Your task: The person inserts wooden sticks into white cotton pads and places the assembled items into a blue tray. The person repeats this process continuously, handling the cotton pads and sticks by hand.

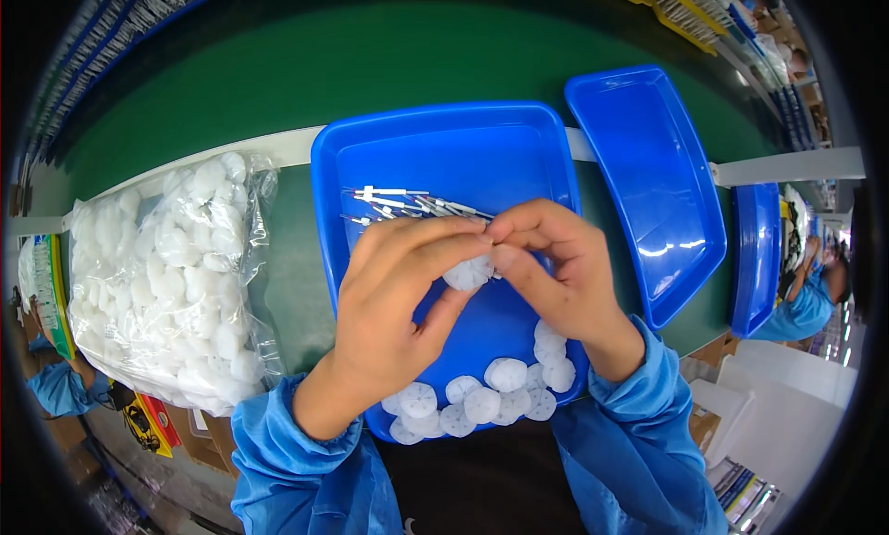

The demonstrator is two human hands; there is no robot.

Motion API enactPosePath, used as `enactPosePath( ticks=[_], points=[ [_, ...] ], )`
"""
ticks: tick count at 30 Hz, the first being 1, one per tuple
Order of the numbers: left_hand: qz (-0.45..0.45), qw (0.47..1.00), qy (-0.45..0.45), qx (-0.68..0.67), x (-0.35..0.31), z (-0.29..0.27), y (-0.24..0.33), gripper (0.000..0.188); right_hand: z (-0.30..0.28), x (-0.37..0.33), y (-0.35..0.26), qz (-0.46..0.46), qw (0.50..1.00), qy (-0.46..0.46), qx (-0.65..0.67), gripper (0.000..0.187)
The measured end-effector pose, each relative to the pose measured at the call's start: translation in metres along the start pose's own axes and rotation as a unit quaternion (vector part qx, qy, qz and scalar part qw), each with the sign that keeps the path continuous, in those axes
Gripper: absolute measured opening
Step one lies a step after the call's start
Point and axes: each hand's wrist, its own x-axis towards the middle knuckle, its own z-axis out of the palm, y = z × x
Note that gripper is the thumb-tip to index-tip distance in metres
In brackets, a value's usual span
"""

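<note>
Over a blue tray (444,155), my left hand (380,303) is closed on a round, white, translucent disc (469,274) with faint lines across its face. My right hand (569,280) pinches thumb and forefinger together at the disc's upper edge, touching the left fingertips. Whatever the right fingers grip is too small and covered to make out. Behind the hands lies a loose bundle of thin white-and-dark sticks (400,200), partly hidden by the fingers. Several similar white discs (482,405) overlap along the tray's near edge and right corner.
To the left rests a clear plastic bag (167,285) packed with white rounded pieces. Another blue tray (662,192) sits at the right, with more blue trays (757,257) beyond it. A green belt (370,62) runs along the far side. Co-workers in blue sleeves (801,308) sit at both sides.
</note>
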Motion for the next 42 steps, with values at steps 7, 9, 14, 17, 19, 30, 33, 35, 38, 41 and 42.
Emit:
enactPosePath(
  ticks=[7, 9, 14, 17, 19, 30, 33, 35, 38, 41, 42],
  points=[
    [-0.071, 0.979, 0.078, -0.175, -0.007, -0.011, -0.012, 0.037, -0.029, 0.01, 0.001, -0.172, 0.863, 0.025, -0.474, 0.017],
    [-0.11, 0.963, 0.083, -0.231, -0.008, -0.01, -0.009, 0.034, -0.019, 0.014, 0.004, -0.199, 0.819, -0.003, -0.539, 0.021],
    [-0.13, 0.965, 0.046, -0.224, -0.009, -0.014, -0.012, 0.034, -0.022, 0.01, -0.007, -0.132, 0.851, -0.013, -0.509, 0.021],
    [-0.154, 0.954, 0.039, -0.253, -0.004, -0.011, -0.009, 0.048, -0.026, 0.006, -0.021, -0.057, 0.923, 0.012, -0.38, 0.019],
    [-0.137, 0.967, 0.029, -0.212, -0.005, -0.007, -0.01, 0.067, -0.027, 0.008, -0.017, -0.101, 0.95, 0.035, -0.294, 0.02],
    [-0.178, 0.951, 0.059, -0.246, -0.008, -0.001, -0.01, 0.042, -0.015, 0.004, -0.013, -0.121, 0.956, 0.023, -0.265, 0.027],
    [-0.164, 0.962, 0.08, -0.202, -0.009, 0.0, -0.011, 0.04, -0.016, 0.004, -0.01, -0.142, 0.953, 0.018, -0.269, 0.027],
    [-0.173, 0.96, 0.087, -0.204, -0.008, 0.001, -0.009, 0.04, -0.016, 0.004, -0.006, -0.147, 0.953, 0.022, -0.265, 0.026],
    [-0.165, 0.964, 0.091, -0.186, -0.009, 0.001, -0.009, 0.04, -0.013, 0.002, -0.006, -0.142, 0.955, 0.025, -0.261, 0.027],
    [-0.125, 0.98, 0.091, -0.125, -0.008, 0.001, -0.009, 0.04, -0.009, -0.002, -0.017, -0.059, 0.973, 0.007, -0.223, 0.029],
    [-0.107, 0.985, 0.09, -0.099, -0.007, 0.001, -0.008, 0.04, -0.008, -0.002, -0.015, -0.073, 0.973, 0.005, -0.217, 0.029]
  ],
)
